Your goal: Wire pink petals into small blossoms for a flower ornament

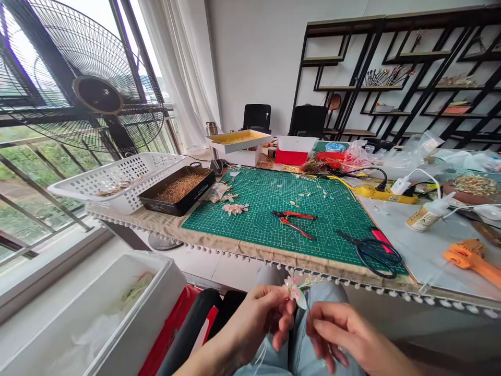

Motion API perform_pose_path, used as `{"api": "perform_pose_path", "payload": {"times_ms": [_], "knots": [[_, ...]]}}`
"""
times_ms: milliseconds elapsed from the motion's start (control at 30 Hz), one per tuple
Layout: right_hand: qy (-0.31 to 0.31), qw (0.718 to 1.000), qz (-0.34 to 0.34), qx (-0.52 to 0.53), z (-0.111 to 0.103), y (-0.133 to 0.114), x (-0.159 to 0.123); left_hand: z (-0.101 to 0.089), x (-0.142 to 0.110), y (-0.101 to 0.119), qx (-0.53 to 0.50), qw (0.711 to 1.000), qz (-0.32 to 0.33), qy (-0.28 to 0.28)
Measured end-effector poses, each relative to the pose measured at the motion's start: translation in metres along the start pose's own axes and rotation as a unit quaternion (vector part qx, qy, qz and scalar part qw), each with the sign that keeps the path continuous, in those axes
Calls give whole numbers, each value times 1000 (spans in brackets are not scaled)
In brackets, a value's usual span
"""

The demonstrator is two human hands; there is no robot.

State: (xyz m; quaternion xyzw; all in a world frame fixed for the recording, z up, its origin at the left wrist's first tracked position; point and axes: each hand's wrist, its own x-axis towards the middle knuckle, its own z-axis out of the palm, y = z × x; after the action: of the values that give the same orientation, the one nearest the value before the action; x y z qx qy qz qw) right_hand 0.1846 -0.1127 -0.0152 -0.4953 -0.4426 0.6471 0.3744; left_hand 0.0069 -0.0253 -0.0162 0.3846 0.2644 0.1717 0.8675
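Note:
Above my lap, my left hand (266, 310) pinches a small artificial flower sprig (291, 289) between thumb and fingers. The sprig has pale pink petals, a whitish-green leaf and thin yellow-green stems pointing right. Just to the right, my right hand (346, 330) has its thumb pressed to the index finger on a thin strand (309, 304); whether it is wire or thread I cannot tell. A fine white thread (260, 356) hangs below my left hand. On the green cutting mat (250, 235) lie another pink flower piece (235, 208), red-handled pruning shears (294, 222) and black scissors (376, 255).
A black box of brown stems (178, 210) and a white perforated basket (133, 201) stand at the table's left. At right are a glue bottle (428, 213), a yellow power strip (385, 194) and an orange tool (472, 261). A white bin (156, 292) sits lower left.

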Motion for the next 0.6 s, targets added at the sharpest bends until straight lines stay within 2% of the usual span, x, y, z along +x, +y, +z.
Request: {"api": "perform_pose_path", "payload": {"times_ms": [67,167,267,333,400,500,600], "knots": [[46,996,-51,56,6,-1,4,2,0,0,13,1000,13,9],[129,978,-82,142,19,-5,15,4,-3,-3,112,989,88,38],[196,966,-83,144,30,-7,26,4,-7,-9,235,956,154,88],[222,963,-91,119,33,-4,32,3,-8,-12,270,942,166,108],[245,959,-111,88,34,0,35,5,-9,-14,259,947,155,106],[264,952,-141,59,32,7,36,8,-4,-16,176,972,119,100],[265,951,-149,47,27,11,38,8,5,-20,103,985,98,96]]}}
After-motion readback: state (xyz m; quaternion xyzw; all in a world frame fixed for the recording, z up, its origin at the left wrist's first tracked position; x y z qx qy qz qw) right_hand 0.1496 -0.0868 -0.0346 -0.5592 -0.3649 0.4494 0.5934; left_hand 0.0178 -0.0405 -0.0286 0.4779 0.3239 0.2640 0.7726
